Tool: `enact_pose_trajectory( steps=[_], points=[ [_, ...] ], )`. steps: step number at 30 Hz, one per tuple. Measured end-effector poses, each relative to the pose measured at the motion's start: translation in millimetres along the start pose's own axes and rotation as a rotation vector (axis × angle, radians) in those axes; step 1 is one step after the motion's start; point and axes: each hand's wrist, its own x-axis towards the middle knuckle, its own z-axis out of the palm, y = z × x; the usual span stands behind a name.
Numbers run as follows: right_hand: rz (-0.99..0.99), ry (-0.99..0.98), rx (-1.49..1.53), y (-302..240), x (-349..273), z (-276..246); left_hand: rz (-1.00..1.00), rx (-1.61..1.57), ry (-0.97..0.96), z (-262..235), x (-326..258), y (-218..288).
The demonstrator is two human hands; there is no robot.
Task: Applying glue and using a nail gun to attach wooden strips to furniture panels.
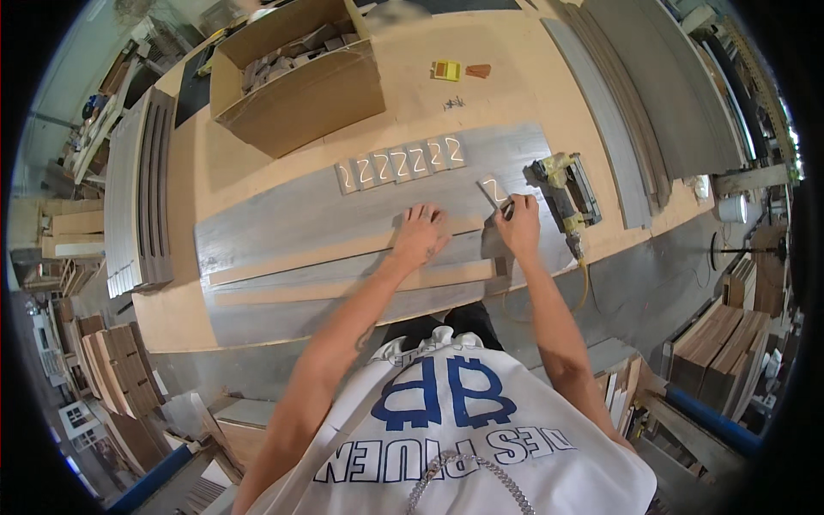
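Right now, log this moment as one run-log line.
left hand: flat on grey wooden board | right hand: marker on small grey wood block | yellow nail gun: beside, untouched

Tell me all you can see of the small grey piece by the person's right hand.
The small grey piece is a flat, roughly rectangular tile that looks like grey-stained wood. It lies tilted on the long grey board, apart from the row of six similar tiles to its left. A pale curved mark is drawn on its top face. The right hand sits just below it, fingertips at its lower edge, with a thin dark tool whose kind I cannot tell. A yellow nail gun rests just to the right.
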Motion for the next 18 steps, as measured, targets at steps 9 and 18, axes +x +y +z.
enact_pose_trajectory(
  steps=[9,18],
  points=[
    [-0.378,-0.326,0.115,14,1,-27,-0.049,-0.175,-0.137,-54,3,2],
    [-0.450,-0.460,0.131,8,8,-22,0.009,-0.070,0.041,-7,6,0]
  ],
)
